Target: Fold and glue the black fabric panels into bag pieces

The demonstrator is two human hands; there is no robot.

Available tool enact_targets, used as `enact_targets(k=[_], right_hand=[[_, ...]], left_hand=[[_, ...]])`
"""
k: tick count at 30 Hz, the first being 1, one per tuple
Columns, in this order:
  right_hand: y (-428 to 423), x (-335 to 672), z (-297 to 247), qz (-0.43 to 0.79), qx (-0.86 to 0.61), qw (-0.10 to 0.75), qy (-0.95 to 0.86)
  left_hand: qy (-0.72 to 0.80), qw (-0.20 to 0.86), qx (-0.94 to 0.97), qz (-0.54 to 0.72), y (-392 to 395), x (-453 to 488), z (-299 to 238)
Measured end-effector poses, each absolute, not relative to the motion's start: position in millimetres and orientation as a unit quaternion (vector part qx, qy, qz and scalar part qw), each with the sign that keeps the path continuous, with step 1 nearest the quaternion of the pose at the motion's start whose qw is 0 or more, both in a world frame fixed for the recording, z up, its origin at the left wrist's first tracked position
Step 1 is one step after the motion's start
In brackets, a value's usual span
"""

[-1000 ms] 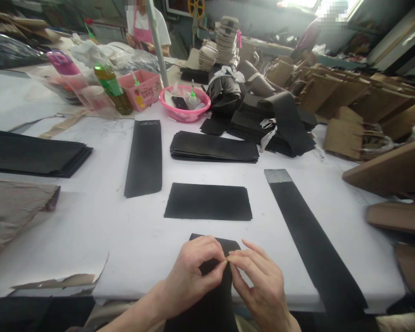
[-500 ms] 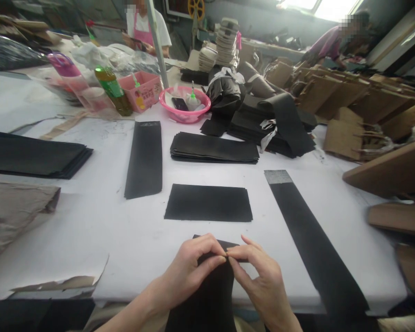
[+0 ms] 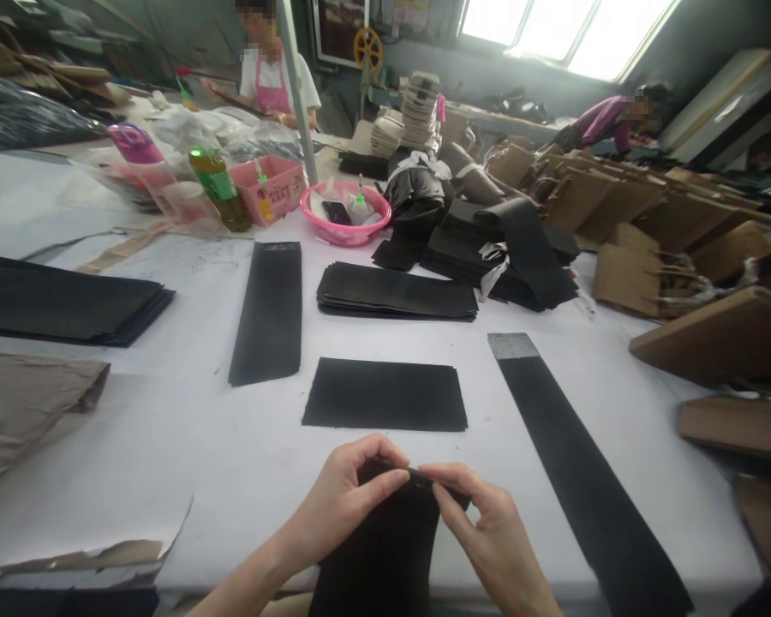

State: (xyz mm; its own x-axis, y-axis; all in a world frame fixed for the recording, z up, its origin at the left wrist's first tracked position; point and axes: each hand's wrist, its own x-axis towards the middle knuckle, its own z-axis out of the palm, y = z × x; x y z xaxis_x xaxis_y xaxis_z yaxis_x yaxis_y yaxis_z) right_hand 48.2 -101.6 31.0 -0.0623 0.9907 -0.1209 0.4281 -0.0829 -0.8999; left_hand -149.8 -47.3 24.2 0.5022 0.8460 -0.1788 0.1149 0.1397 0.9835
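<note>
Both hands pinch the far edge of a black sheet (image 3: 379,557) that hangs toward me over the table's front edge. My left hand (image 3: 343,501) grips the edge between thumb and fingers. Close beside it on the right, my right hand (image 3: 488,523) pinches the same edge, which looks folded over there. Just beyond lies a flat black rectangular piece (image 3: 385,394). To the right, a long black strip (image 3: 578,463) with a grey end band runs over the table's front edge. Another black strip (image 3: 266,313) lies at the left.
A stack of black pieces (image 3: 395,291) lies farther back; another stack (image 3: 64,296) is at left. A pink basin (image 3: 347,231), a pink basket (image 3: 273,193) and a bottle (image 3: 222,193) stand behind. Brown paper bags (image 3: 713,334) crowd the right. Two people work in the background.
The view has tilted up slightly, so the table things sit lower. My fingertips have spread a little apart along the sheet's edge, which now looks folded over between them.
</note>
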Motion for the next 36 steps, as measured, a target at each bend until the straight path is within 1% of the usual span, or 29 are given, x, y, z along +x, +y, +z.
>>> enact_targets(k=[4, 9, 15, 19, 23, 26, 29, 33, 36], right_hand=[[-98.2, 51.3, 33.2, 0.421, -0.614, 0.330, -0.580], [-95.8, 54.3, 35.9, 0.459, -0.614, 0.309, -0.562], [-93.3, 58.5, 35.1, 0.529, -0.595, 0.332, -0.506], [-92.8, 60.8, 32.7, 0.545, -0.597, 0.355, -0.469], [-91.8, 61.2, 32.6, 0.544, -0.602, 0.403, -0.424], [-88.8, 59.5, 34.8, 0.538, -0.588, 0.459, -0.393], [-82.5, 59.1, 36.3, 0.512, -0.591, 0.513, -0.356], [-67.7, 64.6, 35.6, 0.467, -0.598, 0.571, -0.314], [-54.2, 65.5, 29.2, 0.464, -0.590, 0.584, -0.310]], left_hand=[[0.416, 0.636, 0.586, 0.282, -41.8, -151.1, 21.4], [0.397, 0.663, 0.566, 0.286, -39.7, -150.6, 25.2], [0.384, 0.739, 0.484, 0.267, -40.5, -146.8, 26.8], [0.364, 0.762, 0.463, 0.268, -35.8, -147.7, 21.9], [0.341, 0.716, 0.545, 0.272, -26.7, -153.8, 14.4], [0.354, 0.674, 0.607, 0.227, -20.8, -156.8, 4.4], [0.338, 0.713, 0.580, 0.202, -17.5, -155.5, -7.3], [0.324, 0.787, 0.476, 0.221, -1.8, -157.8, -6.6], [0.356, 0.772, 0.492, 0.189, 32.2, -170.7, 16.7]])
